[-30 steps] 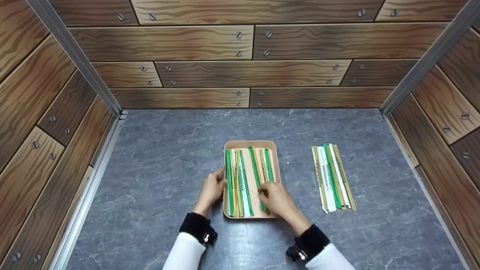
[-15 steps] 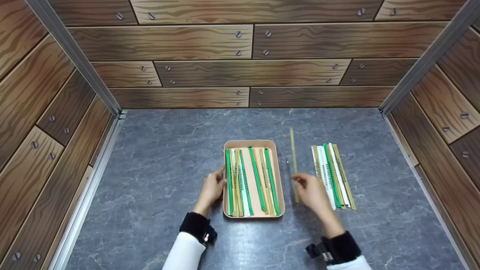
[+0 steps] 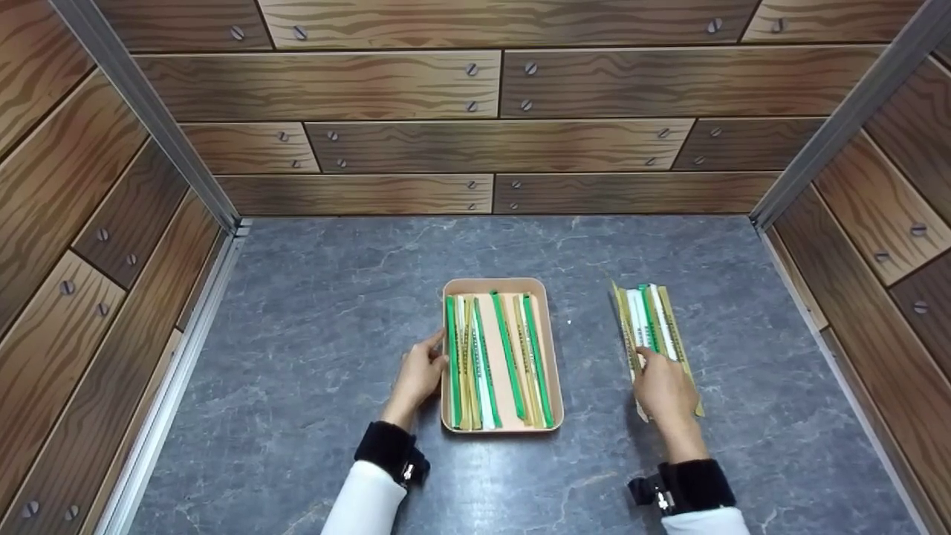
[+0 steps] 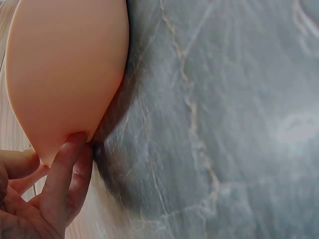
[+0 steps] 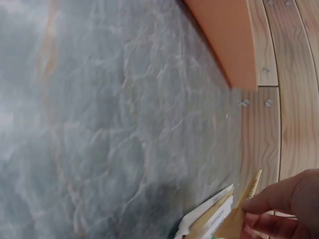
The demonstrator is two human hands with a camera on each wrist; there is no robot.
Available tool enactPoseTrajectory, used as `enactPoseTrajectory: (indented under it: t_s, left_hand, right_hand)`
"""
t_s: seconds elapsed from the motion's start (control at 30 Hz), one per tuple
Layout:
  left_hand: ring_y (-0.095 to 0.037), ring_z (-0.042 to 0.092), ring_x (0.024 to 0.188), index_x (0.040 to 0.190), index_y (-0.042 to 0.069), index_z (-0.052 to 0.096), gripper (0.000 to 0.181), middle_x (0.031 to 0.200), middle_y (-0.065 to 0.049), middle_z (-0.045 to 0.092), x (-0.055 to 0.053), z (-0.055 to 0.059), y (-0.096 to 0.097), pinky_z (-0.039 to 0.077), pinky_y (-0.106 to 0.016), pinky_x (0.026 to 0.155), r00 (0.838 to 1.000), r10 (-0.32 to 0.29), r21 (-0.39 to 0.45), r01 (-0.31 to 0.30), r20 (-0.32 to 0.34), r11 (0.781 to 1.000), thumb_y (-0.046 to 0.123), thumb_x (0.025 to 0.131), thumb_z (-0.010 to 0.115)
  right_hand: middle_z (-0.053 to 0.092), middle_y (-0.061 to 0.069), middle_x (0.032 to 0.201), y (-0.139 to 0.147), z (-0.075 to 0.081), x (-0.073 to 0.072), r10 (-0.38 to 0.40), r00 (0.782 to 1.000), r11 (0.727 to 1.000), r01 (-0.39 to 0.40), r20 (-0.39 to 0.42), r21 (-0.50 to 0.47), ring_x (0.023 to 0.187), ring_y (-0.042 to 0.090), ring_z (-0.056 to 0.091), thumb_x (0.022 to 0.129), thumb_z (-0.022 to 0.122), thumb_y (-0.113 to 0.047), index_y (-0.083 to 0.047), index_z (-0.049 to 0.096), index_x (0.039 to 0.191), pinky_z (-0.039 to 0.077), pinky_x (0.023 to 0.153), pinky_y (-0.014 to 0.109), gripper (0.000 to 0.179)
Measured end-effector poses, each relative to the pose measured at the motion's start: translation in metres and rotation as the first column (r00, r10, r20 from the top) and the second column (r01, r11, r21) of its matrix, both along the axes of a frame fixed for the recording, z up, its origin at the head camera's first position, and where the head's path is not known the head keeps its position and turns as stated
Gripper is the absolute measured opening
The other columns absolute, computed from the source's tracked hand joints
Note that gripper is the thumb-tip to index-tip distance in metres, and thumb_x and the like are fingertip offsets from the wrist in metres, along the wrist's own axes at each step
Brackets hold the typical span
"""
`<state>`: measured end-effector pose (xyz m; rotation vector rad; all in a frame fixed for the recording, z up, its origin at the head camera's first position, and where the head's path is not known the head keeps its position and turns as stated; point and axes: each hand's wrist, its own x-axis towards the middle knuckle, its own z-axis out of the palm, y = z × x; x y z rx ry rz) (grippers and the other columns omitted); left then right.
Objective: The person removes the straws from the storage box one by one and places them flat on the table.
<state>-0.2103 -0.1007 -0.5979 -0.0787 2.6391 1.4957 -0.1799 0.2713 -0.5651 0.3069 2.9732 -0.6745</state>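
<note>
The hand (image 4: 54,196) touches a peach tray (image 4: 67,64) on grey marbled tabletop (image 4: 239,164).

Free lane between tray (image 3: 496,349) and sticks (image 3: 646,316); wall (image 3: 416,145) behind.

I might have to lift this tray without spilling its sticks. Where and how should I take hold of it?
Probably best by both long walls of the tray, one hand from each side, keeping it level: it is shallow and open, with sticks lying lengthwise. The left hand touches its left wall; the right wall is untouched.
</note>
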Motion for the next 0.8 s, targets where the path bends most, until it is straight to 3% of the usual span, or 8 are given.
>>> enactPoseTrajectory:
  t_s: [0.2, 0.47, 0.63, 0.8]
  left_hand:
    - [-0.017, 0.059, 0.068, 0.145, 0.009, 0.049, 0.054, 0.09, -0.012, 0.067, 0.001, 0.0, -0.001, 0.05, -0.029, 0.058, 1.0, -0.009, 0.016, 0.009, 0.002, 1.0, 0.0, 0.094, 0.061]
    - [-0.02, 0.063, 0.075, 0.145, 0.01, 0.049, 0.053, 0.093, -0.013, 0.069, 0.001, 0.001, -0.001, 0.053, -0.034, 0.067, 1.0, -0.003, -0.007, 0.003, 0.0, 1.0, 0.001, 0.094, 0.061]
    - [-0.02, 0.064, 0.079, 0.145, 0.011, 0.05, 0.053, 0.096, -0.013, 0.07, 0.001, 0.001, 0.0, 0.053, -0.034, 0.07, 1.0, 0.003, -0.025, -0.003, -0.001, 1.0, 0.002, 0.094, 0.061]
    - [-0.02, 0.064, 0.077, 0.145, 0.01, 0.049, 0.053, 0.098, -0.015, 0.07, 0.001, 0.0, 0.0, 0.053, -0.032, 0.066, 1.0, 0.002, -0.014, -0.002, 0.002, 1.0, 0.002, 0.094, 0.061]
  right_hand:
    - [0.062, 0.03, 0.115, 0.008, -0.007, -0.003, -0.075, 0.995, 0.997, 0.074, 0.067, 0.026, 0.086, 0.048, 0.063, 0.093, 0.05, -0.003, -0.006, 0.057, 0.136, 0.048, 0.051, 0.053, 0.044]
    - [0.058, 0.035, 0.118, 0.014, -0.015, -0.003, -0.097, 0.993, 0.995, 0.094, 0.066, 0.044, 0.093, 0.056, 0.059, 0.088, 0.053, -0.002, -0.009, 0.055, 0.137, 0.048, 0.062, 0.063, 0.049]
    - [0.059, 0.033, 0.117, 0.01, -0.015, -0.001, -0.109, 0.994, 0.992, 0.11, -0.02, 0.064, 0.091, 0.057, 0.059, 0.093, 0.055, -0.012, -0.007, 0.059, 0.132, 0.046, 0.063, 0.067, 0.04]
    - [0.063, 0.028, 0.108, -0.006, -0.012, 0.0, -0.025, 0.986, 0.999, 0.032, -0.162, 0.042, 0.087, 0.049, 0.062, 0.089, 0.064, -0.01, -0.001, 0.064, 0.123, 0.049, 0.059, 0.062, 0.035]
